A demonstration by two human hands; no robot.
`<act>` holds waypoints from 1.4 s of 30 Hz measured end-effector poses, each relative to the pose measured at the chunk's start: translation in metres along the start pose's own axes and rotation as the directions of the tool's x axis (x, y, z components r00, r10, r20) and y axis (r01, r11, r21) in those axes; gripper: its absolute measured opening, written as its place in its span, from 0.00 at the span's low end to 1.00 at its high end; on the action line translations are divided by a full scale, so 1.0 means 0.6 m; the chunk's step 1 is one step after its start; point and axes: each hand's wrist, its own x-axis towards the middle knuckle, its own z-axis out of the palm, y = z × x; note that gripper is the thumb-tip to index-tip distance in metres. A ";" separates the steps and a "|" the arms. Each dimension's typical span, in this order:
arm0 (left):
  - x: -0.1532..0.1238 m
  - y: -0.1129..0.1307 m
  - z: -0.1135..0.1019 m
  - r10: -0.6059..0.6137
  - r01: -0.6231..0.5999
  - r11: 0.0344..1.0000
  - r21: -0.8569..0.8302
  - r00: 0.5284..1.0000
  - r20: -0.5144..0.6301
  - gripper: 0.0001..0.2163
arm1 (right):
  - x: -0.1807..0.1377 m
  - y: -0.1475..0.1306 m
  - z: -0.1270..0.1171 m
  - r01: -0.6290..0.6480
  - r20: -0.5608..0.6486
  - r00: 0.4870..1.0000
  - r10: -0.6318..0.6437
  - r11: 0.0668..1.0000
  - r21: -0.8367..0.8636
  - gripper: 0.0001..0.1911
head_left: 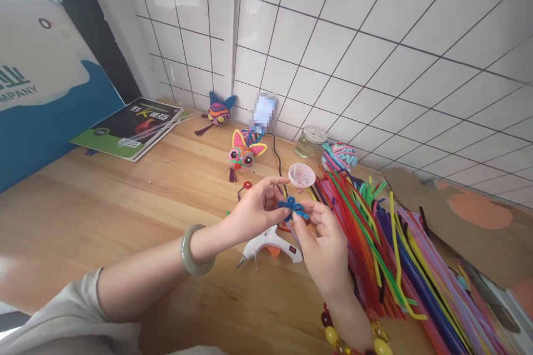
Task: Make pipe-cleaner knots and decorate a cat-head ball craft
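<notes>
Between my two hands, above the table, is a blue pipe cleaner [292, 204] bent into several small loops like a flower. The thumb and fingers of my left hand [262, 199] pinch its left side. My right hand [322, 238] grips its lower right side between thumb and fingertips. Just below them a white hot glue gun [270, 239] lies on the table, nozzle pointing left. To the right is a big spread of coloured pipe cleaners [375, 238]. Right behind my hands stands a small pink bowl [301, 176] holding tiny clear pieces.
A pink animal-head ornament [241, 158] and a blue-eared one [220, 110] sit toward the wall. A lit phone [264, 112] leans there, near a glass jar [310, 141] and a striped ball [339, 156]. Magazines [133, 125] lie at left, cardboard [458, 227] at right.
</notes>
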 end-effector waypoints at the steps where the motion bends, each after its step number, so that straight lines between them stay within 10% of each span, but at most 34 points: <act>1: -0.001 -0.001 0.001 0.000 0.000 1.000 0.011 1.000 -0.005 0.22 | 0.000 0.002 0.001 0.003 0.005 1.000 -0.003 1.000 -0.006 0.11; 16: 0.005 0.021 -0.017 -0.214 0.208 0.966 -0.153 0.976 -0.029 0.19 | 0.025 -0.011 -0.014 -0.198 0.090 0.979 0.183 0.957 0.214 0.14; 26: 0.013 0.012 -0.017 -0.162 0.165 0.983 0.077 0.986 -0.044 0.14 | 0.028 -0.015 -0.022 -0.151 -0.013 0.988 0.156 0.970 0.190 0.16; 42: 0.008 -0.002 -0.004 -0.226 0.228 0.972 -0.051 0.973 0.035 0.16 | 0.007 -0.012 0.002 -0.071 0.022 0.997 0.069 0.990 0.122 0.14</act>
